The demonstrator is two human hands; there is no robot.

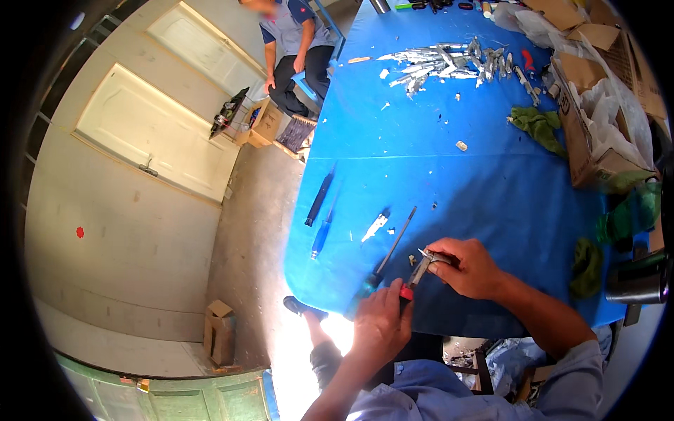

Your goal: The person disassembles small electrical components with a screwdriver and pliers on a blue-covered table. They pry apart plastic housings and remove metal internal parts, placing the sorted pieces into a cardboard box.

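My left hand [380, 324] grips the red handles of a pair of pliers [414, 278] at the near edge of the blue table [421, 161]. The pliers' jaws point up and right to a small grey metal piece [437, 257] that my right hand [469, 266] pinches between thumb and fingers. Both hands hover just above the tabletop. A screwdriver [390, 252] with a thin shaft lies on the table just left of my hands, its dark handle near the table edge.
A black pen [319, 198] and a blue pen [321, 237] lie at the left of the table. A heap of grey metal parts [449, 64] sits at the far end. Cardboard boxes [597, 140] and green rags [539, 126] line the right. A person [295, 42] sits beyond.
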